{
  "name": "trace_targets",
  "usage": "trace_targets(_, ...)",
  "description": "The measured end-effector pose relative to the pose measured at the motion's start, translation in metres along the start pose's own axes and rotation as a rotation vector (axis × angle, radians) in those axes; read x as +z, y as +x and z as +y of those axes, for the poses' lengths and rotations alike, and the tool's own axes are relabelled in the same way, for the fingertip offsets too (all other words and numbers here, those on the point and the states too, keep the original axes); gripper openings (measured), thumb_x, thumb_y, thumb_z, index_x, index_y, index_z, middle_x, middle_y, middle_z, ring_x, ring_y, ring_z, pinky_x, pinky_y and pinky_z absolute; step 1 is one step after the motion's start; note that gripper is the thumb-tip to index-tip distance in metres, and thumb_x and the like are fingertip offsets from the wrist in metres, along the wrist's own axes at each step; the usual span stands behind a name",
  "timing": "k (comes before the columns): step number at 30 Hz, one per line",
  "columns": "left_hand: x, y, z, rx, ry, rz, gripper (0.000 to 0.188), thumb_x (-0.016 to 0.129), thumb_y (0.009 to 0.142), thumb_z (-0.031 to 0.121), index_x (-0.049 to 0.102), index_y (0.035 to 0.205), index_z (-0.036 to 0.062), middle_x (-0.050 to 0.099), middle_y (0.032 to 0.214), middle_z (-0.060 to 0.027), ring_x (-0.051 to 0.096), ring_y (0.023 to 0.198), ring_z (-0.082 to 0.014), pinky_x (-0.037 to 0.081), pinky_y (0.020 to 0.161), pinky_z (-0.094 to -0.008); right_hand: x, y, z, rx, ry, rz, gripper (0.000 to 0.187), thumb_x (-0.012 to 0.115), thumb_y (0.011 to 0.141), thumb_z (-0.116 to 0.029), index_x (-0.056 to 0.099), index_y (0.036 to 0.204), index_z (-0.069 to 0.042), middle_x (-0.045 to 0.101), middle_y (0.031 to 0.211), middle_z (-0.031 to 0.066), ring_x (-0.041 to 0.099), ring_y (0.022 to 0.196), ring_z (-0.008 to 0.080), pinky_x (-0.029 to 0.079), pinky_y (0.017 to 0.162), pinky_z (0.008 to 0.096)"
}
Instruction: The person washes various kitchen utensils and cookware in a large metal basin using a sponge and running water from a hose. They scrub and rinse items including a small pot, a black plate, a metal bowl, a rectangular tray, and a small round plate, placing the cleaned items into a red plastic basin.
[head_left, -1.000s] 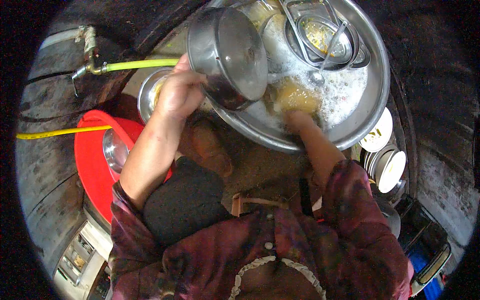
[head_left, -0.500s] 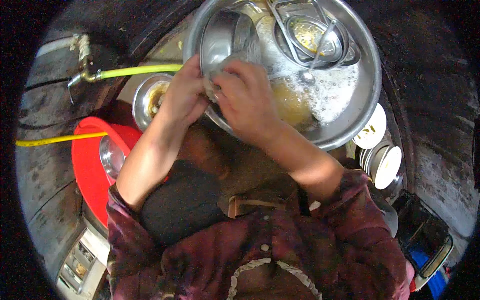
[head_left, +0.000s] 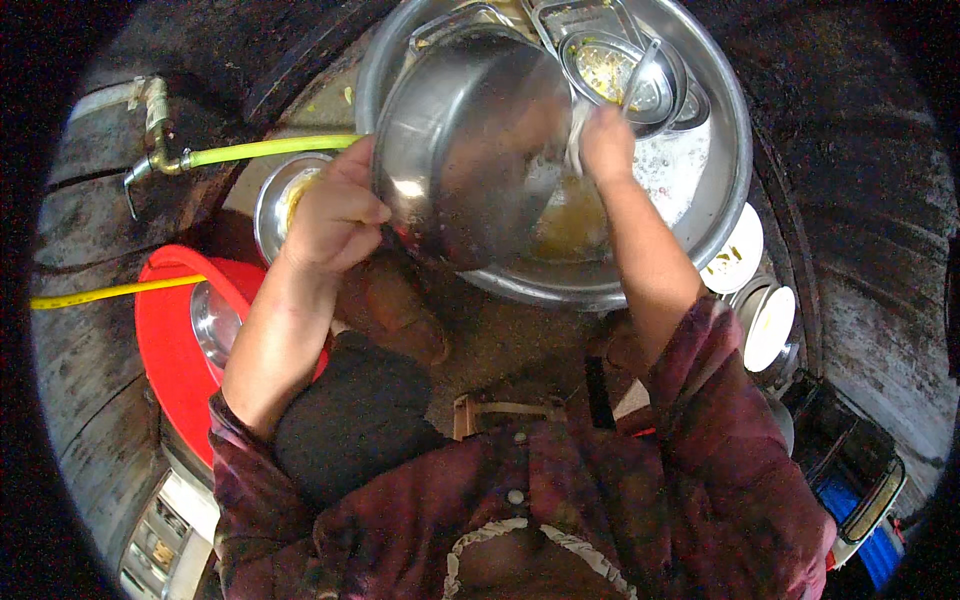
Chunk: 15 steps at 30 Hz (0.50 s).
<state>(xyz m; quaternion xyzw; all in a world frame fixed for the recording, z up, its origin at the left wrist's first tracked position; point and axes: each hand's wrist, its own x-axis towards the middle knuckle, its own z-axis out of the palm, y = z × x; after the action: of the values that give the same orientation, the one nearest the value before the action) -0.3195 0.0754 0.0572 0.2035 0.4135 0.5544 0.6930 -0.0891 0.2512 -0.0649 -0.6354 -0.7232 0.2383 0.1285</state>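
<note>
My left hand (head_left: 332, 212) grips the rim of a steel pot (head_left: 462, 155), tilted on its side over a large round steel basin (head_left: 728, 190) of soapy, yellowish water. My right hand (head_left: 606, 142) presses a pale scrubbing cloth (head_left: 574, 140) against the pot's rim. Steel trays and a small bowl with a ladle (head_left: 625, 72) lie in the far part of the basin.
A brass tap with a green-yellow hose (head_left: 262, 150) is at the left. A small steel bowl (head_left: 285, 195) sits under the hose. A red tub (head_left: 170, 340) holding a steel bowl lies at my left. White dishes (head_left: 750, 290) are stacked at the right.
My left hand turned the pot so its mouth faces me more. My right hand moved from the pot's near side up to its far rim with the cloth.
</note>
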Motion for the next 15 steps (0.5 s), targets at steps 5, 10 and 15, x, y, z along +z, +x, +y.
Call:
trace_targets(5,-0.030,-0.014,0.026,0.168,-0.119,-0.078,0.064,0.044,0.054,-0.008,0.041,0.117,0.0004,0.051,0.108,-0.0119,0.052,0.094,-0.0226,0.043,0.079,-0.0310,0.031,-0.024,0.039,-0.240,-0.292,-0.343,0.031,0.051,0.073,-0.012,0.051,0.101,-0.001,0.052,0.105,0.0211,0.049,0.099,0.0352,0.040,0.084,0.0396)
trace_targets(10,-0.055,-0.100,0.069,0.372,0.018,0.249,0.063,0.054,0.057,-0.009,0.039,0.118,-0.0022,0.049,0.112,-0.0177,0.049,0.102,-0.0296,0.041,0.088,-0.0386,0.052,0.014,0.056,-0.516,-0.591,-0.345,0.039,0.047,0.071,-0.003,0.044,0.109,0.001,0.046,0.113,0.0187,0.043,0.109,0.0296,0.033,0.090,0.0434)
trace_targets(15,-0.078,-0.252,0.101,0.596,0.089,0.432,0.055,0.055,0.067,-0.006,0.037,0.119,-0.0016,0.046,0.118,-0.0165,0.044,0.110,-0.0288,0.032,0.096,-0.0420,0.036,0.010,0.085,-0.637,-0.715,-0.259,0.022,0.045,0.074,-0.013,0.057,0.091,-0.005,0.059,0.087,0.0137,0.057,0.083,0.0291,0.043,0.070,0.0396)
